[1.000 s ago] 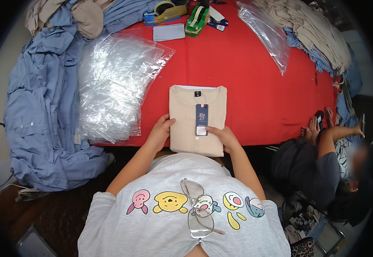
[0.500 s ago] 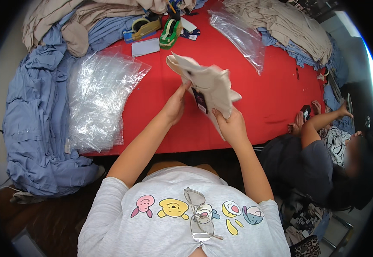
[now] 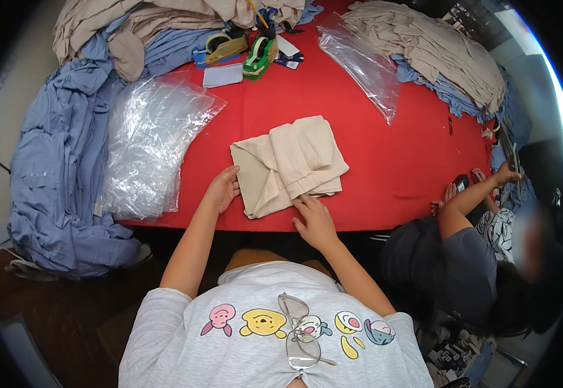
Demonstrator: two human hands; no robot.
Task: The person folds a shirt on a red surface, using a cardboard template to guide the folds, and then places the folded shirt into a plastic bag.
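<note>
A folded beige shirt (image 3: 291,161) lies flat on the red tabletop (image 3: 204,152), its folded sleeve or cuff panel uppermost and a flap slanting across its left side. At the shirt's left edge is my left hand (image 3: 222,189), fingers loosely bent and apart, fingertips against the cloth or just beside it. My right hand (image 3: 316,221) rests at the near edge, its fingertips on the fabric and its thumb spread away. Neither hand grips the shirt. The underside of the shirt is hidden.
Clear plastic bags (image 3: 152,149) lie left, with more bags (image 3: 362,64) at the back. Blue garments (image 3: 55,174) line the left side; beige clothes (image 3: 430,45) are piled back right. A green tape dispenser (image 3: 260,57) stands behind. Another person (image 3: 453,246) sits at the right.
The shirt, held up and tilted between both hands before, now lies on the table with its other face up. Both hands have come down and loosened from it. The other person's raised arm shifted slightly.
</note>
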